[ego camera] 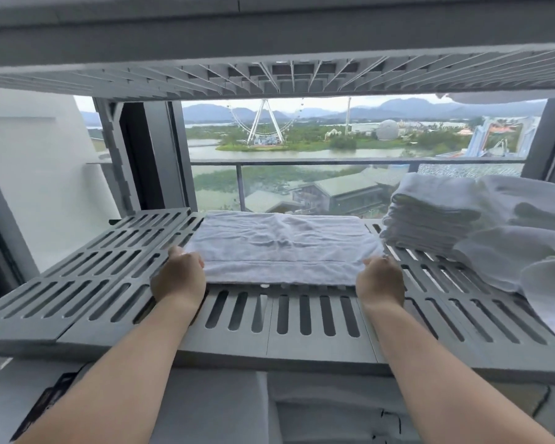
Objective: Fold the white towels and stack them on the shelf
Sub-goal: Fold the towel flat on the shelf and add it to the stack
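A white towel lies flat, folded into a wide rectangle, in the middle of the grey slotted shelf. My left hand grips its near left corner. My right hand grips its near right corner. The fingertips of both hands are tucked under the towel's front edge. A neat stack of folded white towels stands on the shelf at the right, just beyond the flat towel's right edge.
Loose crumpled white towels pile up at the far right of the shelf. Another slotted shelf hangs close above. More white cloth lies on the level below. Behind is a window with a balcony rail.
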Action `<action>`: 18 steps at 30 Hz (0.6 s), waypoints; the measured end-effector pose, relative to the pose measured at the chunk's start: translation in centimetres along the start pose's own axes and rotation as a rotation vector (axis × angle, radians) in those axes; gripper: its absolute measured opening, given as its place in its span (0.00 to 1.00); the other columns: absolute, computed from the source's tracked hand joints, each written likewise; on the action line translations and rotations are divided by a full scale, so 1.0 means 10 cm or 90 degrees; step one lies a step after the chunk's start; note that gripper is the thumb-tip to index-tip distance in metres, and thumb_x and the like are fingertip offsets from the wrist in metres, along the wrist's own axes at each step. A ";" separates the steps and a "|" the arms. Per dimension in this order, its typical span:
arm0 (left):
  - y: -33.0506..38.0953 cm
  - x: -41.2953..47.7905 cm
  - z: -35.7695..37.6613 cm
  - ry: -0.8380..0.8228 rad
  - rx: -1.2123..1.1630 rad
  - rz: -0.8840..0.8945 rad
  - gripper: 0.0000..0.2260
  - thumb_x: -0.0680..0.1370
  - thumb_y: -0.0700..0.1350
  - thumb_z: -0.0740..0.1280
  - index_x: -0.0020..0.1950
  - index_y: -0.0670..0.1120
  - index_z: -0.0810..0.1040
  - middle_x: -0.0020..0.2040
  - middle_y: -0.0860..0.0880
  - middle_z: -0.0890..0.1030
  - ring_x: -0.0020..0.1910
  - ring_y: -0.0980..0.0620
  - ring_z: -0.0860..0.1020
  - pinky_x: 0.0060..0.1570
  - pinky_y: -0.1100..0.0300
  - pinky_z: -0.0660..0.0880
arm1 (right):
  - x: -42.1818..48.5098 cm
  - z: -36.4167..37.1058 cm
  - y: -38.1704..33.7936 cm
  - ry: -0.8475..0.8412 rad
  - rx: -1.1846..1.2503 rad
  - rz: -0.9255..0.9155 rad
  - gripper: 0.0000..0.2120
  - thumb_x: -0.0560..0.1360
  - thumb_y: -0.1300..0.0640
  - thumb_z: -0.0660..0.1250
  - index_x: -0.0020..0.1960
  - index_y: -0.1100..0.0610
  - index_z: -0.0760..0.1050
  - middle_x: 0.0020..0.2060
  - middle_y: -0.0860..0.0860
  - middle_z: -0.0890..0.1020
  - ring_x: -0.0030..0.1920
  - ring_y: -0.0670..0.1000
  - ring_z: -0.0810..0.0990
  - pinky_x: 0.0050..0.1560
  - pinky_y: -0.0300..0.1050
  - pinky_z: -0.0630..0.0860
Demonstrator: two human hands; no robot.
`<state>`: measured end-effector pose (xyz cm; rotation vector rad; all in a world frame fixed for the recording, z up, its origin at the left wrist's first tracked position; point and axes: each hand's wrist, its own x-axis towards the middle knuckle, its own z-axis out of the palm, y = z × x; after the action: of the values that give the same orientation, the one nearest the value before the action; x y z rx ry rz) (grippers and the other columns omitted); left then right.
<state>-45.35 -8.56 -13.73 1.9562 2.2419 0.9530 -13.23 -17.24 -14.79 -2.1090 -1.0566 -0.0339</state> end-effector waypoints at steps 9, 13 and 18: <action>-0.24 -0.24 -0.36 -0.047 0.171 0.120 0.12 0.76 0.34 0.62 0.51 0.46 0.81 0.74 0.41 0.67 0.30 0.52 0.69 0.35 0.54 0.69 | -0.63 -0.29 -0.02 -0.036 -0.230 0.023 0.18 0.77 0.64 0.54 0.61 0.61 0.76 0.60 0.57 0.79 0.62 0.60 0.74 0.62 0.53 0.71; -0.40 -0.32 -0.50 -0.058 0.216 0.156 0.13 0.78 0.34 0.60 0.50 0.45 0.83 0.70 0.41 0.72 0.34 0.48 0.71 0.36 0.54 0.69 | -0.80 -0.42 0.03 -0.036 -0.147 0.056 0.20 0.75 0.68 0.56 0.63 0.62 0.77 0.61 0.61 0.80 0.64 0.62 0.74 0.63 0.53 0.73; -0.29 -0.26 -0.68 -0.097 0.362 0.150 0.15 0.78 0.37 0.57 0.59 0.44 0.80 0.62 0.42 0.75 0.40 0.46 0.73 0.35 0.55 0.69 | -1.04 -0.42 0.01 0.003 -0.183 0.040 0.17 0.76 0.67 0.58 0.59 0.61 0.81 0.72 0.63 0.69 0.74 0.63 0.63 0.73 0.57 0.63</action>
<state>-50.08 -13.89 -10.45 2.4471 2.4129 0.1499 -18.76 -27.00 -15.33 -2.3971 -1.0324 -0.1701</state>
